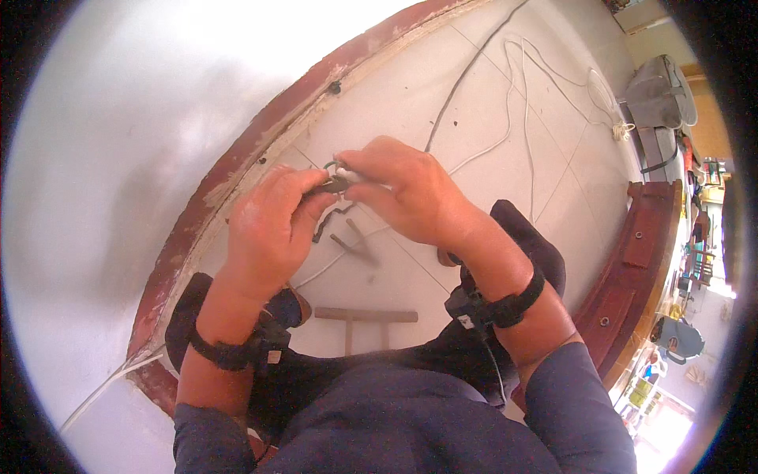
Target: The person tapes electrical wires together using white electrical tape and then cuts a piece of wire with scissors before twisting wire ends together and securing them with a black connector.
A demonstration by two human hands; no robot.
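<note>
My left hand [268,225] and my right hand [407,193] meet above the tiled floor, both pinching a small dark metal ring-shaped part [338,183] with a bit of white cord at its tip. The left fingers grip it from the left, the right thumb and fingers from the right. Black straps with small devices sit on both wrists. Below the hands lie a bent dark metal piece [330,221] and a small tool [355,245] on the floor. What the part is exactly stays hidden by my fingers.
A white wall with a reddish-brown skirting [237,166] curves along the left. White and grey cables [521,103] run over the tiles. A wooden T-shaped piece [365,316] lies by my knees. A red wooden frame [632,268] and a grey appliance [659,95] stand right.
</note>
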